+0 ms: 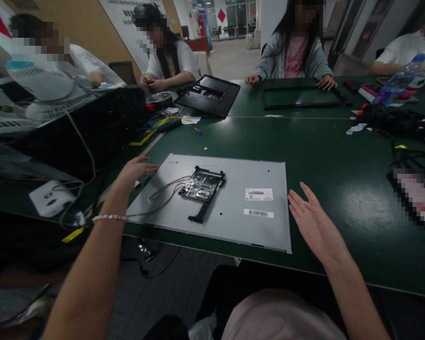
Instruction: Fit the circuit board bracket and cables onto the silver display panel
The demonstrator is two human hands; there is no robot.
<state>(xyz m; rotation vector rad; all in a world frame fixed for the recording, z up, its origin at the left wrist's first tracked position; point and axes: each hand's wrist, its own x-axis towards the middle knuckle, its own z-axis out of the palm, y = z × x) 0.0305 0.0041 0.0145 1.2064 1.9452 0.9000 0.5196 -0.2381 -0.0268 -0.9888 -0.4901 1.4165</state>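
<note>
Flat on the green table lies a grey metal display panel (241, 174), its back facing up with two white labels on the right part. A small green circuit board (197, 186) in a black plastic bracket (206, 208) rests on the panel, and grey cables run from it to the left. My left hand (132, 172), fingers stretched out, is at the panel's left edge. By the right edge my right hand (313, 219) is held open with the palm turned inward. Neither hand grips anything; whether the fingertips touch the panel I cannot tell.
Across the table lie a black monitor back cover (228, 97) and a black frame (304, 105) under another person's hands. Several people sit around. A black screen (102, 127) and white box (51, 198) stand left; plastic bottles (398, 82) and black cables are right.
</note>
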